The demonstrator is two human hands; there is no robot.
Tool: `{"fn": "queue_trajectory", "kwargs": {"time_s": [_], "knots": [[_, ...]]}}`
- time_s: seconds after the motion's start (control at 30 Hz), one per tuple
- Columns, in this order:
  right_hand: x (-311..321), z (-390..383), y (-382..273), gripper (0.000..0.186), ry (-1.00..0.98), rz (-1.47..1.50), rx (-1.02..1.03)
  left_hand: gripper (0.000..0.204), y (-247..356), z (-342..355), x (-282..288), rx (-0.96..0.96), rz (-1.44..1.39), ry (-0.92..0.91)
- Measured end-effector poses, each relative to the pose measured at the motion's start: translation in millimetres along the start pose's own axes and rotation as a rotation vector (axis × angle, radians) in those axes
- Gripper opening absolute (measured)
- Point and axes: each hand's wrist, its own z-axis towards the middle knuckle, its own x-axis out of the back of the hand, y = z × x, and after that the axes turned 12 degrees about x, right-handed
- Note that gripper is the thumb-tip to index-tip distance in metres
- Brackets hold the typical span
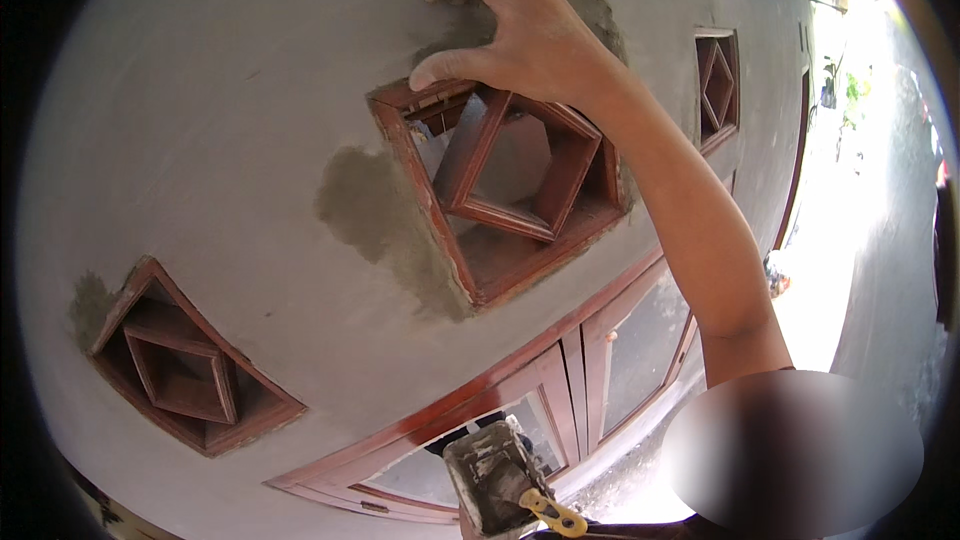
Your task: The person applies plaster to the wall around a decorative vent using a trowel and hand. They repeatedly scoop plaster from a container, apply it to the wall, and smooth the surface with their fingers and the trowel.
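Right hand (530,35): thumb and fingers spread apart, at upper edge of the square red-brown wooden frame (535,258), touch cannot be told | damp dark-grey mortar patch (358,202): on pale-grey plaster wall (220,150), beside this frame's left edge | grey-smeared rectangular pan (482,475), yellow-handled tool (553,513): below | left hand: out of view, cannot tell
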Motion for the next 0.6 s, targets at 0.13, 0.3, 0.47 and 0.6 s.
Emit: {"fn": "queue_trajectory", "kwargs": {"time_s": [0.13,0.3,0.47,0.6], "knots": [[2,5,21,0.064,-0.069,0.082,0.105,0.082,-20,9,28,0.053,-0.065,-0.093],[27,1,19,0.075,-0.112,0.146,-0.188,0.085,-15,14,19,0.174,-0.251,-0.328],[10,-8,17,0.075,0.082,0.077,-0.089,0.085,-22,5,31,0.173,-0.315,-0.223],[8,-6,12,0.077,0.086,0.126,-0.172,0.086,-21,4,34,0.175,-0.356,-0.266]]}}
